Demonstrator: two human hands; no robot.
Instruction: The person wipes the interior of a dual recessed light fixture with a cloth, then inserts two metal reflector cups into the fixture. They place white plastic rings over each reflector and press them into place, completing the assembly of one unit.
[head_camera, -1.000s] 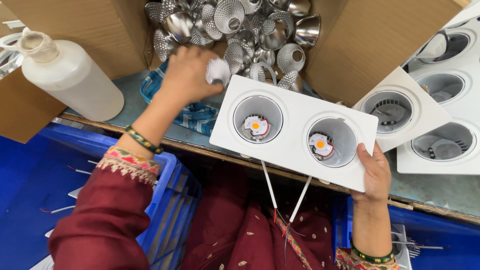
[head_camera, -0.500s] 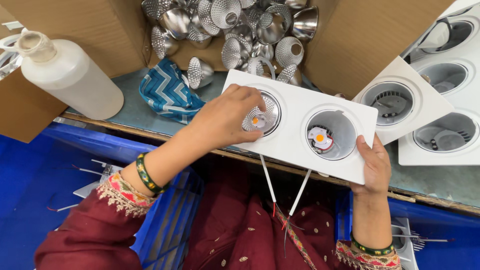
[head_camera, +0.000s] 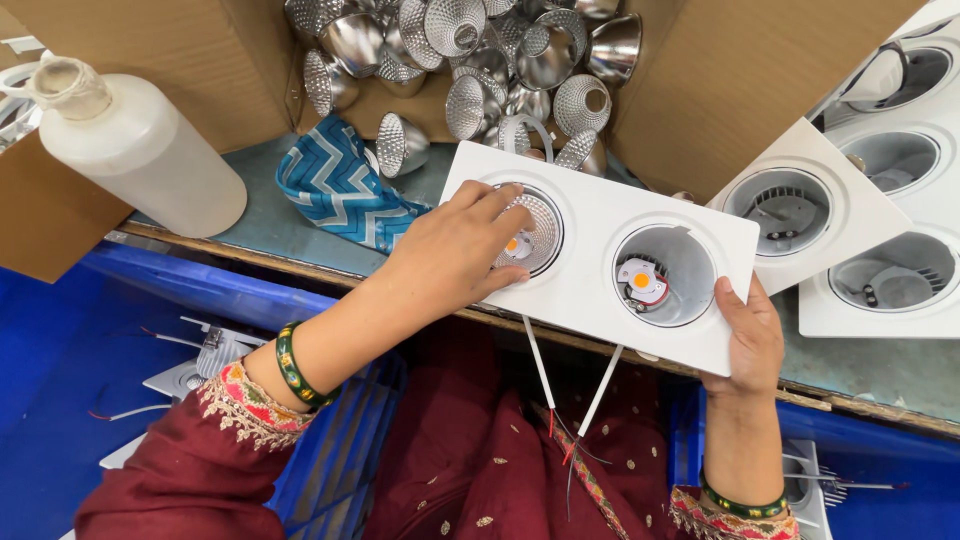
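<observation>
Twin-socket white downlight housing (head_camera: 600, 265), tilted across the near edge of the grey surface (head_camera: 880, 375), face up toward the head camera, presumably to keep both sockets open to view.

Left hand (head_camera: 450, 255): fingers (head_camera: 490, 205) curled together over the rim of a faceted silver reflector (head_camera: 535, 230) seated in the left socket, pressing on it; orange emitter visible at the cup's centre.

Right hand (head_camera: 750, 340): fingers clamped on the housing's lower right corner, thumb on the face, apparently steadying it against the push from the other hand.

Right socket (head_camera: 665, 275): bare, no reflector, emitter exposed.

Two white leads (head_camera: 575, 385) hanging from under the housing toward the lap.

Open cardboard box (head_camera: 200, 60) just behind, heaped with loose silver reflectors (head_camera: 480, 60), within easy reach of the left hand.

Blue zigzag cloth (head_camera: 335, 190) beside the box mouth.

White plastic bottle (head_camera: 130, 150) far left.

Further white housings (head_camera: 880, 200) stacked at right.
</observation>
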